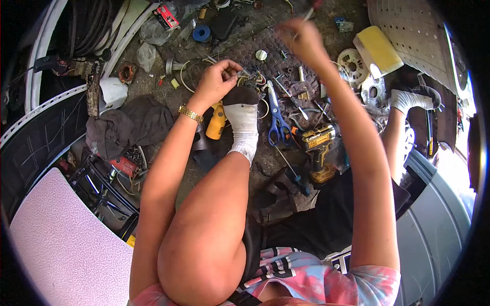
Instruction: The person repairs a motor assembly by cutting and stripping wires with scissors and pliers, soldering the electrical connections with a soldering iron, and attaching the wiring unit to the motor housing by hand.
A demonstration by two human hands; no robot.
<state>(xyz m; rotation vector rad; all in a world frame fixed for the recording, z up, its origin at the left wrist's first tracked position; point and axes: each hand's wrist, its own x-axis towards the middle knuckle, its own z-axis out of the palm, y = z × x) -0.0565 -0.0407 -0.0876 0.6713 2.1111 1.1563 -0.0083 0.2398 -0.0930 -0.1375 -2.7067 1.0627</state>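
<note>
My left hand [219, 81] is closed in a pinch, apparently on a thin wire, just above the toe of my socked foot [242, 115]. A tangle of thin coloured wires [251, 80] lies beyond the toe, partly hidden by it. My right hand [302, 43] is raised to the upper right and blurred. Its fingers are curled around something thin that I cannot make out. Blue-handled scissors [276, 117] lie beside the foot, blades pointing away. A yellow drill [319, 150] lies to their right, and a yellow tool [216, 121] lies left of the foot.
Screwdrivers and small parts cover the patterned mat [245, 53]. Farther back are a blue tape roll [201, 33] and a white reel [353, 67] beside a yellow block [378, 51]. Dark cloth [130, 126] lies left. A pink-white padded surface [66, 245] stands at lower left.
</note>
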